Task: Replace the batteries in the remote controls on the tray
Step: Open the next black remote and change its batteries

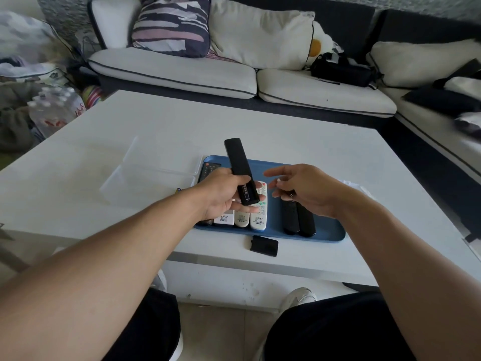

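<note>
My left hand (pixel 221 196) grips a slim black remote (pixel 238 162) by its near end, back side up and tilted away from me, above the blue tray (pixel 325 230). Its battery bay at the near end looks uncovered. A black battery cover (pixel 263 245) lies on the table in front of the tray. My right hand (pixel 307 191) hovers over the tray beside the remote. Its index finger is stretched out, and the other fingers curl round a small dark thing (pixel 290 196), perhaps a battery. On the tray lie white remotes (pixel 257 217), two black remotes (pixel 299 220) and a buttoned black one (pixel 208 170).
Clear plastic boxes (pixel 156 173) stand left of the tray on the white table (pixel 286 131). A crumpled clear bag (pixel 356 185) lies to the right. A sofa (pixel 182 71) with cushions and a black bag (pixel 341 69) runs behind; a pack of water bottles (pixel 52 108) stands at the left.
</note>
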{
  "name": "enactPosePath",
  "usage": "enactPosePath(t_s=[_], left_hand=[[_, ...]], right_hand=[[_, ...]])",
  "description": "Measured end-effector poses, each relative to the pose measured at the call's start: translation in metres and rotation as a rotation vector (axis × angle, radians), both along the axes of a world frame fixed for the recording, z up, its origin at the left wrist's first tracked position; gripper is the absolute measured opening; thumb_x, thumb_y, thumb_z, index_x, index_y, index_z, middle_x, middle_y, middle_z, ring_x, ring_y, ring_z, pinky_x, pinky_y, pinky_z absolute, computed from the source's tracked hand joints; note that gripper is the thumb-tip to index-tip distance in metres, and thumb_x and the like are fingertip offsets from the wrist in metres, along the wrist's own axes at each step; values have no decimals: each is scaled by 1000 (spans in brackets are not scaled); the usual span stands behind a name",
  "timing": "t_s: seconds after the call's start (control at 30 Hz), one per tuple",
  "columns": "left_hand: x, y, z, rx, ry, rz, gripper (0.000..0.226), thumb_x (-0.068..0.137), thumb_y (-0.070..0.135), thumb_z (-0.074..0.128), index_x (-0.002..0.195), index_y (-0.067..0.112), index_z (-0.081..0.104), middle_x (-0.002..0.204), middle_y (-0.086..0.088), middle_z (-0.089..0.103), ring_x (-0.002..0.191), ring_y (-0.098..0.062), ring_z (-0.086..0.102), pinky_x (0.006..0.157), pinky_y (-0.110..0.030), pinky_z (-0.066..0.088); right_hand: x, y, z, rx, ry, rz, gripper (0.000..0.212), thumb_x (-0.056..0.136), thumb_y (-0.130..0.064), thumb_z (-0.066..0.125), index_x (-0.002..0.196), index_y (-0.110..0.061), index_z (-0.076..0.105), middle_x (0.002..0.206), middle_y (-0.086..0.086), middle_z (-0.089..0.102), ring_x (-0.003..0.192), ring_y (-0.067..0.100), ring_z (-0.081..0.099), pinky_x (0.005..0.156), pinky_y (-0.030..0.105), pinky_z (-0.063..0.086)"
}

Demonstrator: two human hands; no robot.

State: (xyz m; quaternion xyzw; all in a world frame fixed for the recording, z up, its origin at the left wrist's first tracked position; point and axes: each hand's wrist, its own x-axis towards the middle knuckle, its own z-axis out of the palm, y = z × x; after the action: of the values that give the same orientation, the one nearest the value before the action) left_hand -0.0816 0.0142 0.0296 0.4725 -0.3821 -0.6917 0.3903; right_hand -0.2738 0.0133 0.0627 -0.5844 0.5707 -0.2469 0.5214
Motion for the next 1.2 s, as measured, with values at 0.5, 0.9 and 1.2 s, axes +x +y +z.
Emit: enactPosePath(t_s=[0.5,0.9,1.2], left_hand=[[1,-6,0,-133,26,222,14,97,0,61,111,1,60,105,-12,76,91,-27,75,77,-42,63],[-3,-6,1,-155,-1,232,3,95,5,66,97,3,63,104,-16,76,91,-29,75,76,-41,63],[-6,-4,4,-118,92,205,2,97,4,62,99,3,61,87,-10,76,79,-24,76,68,-35,64]], right_hand=[[8,-3,-4,-236,44,-115,13,87,-30,76,96,-20,76,79,-8,73,76,13,67,72,24,59],[9,2,2,-202,-171,-45,33,91,3,67,118,-17,67,95,11,73,84,26,71,85,38,60],[10,5,5,-448,-2,-65,12,94,-13,68,103,-17,62,86,2,78,77,17,74,72,31,61]])
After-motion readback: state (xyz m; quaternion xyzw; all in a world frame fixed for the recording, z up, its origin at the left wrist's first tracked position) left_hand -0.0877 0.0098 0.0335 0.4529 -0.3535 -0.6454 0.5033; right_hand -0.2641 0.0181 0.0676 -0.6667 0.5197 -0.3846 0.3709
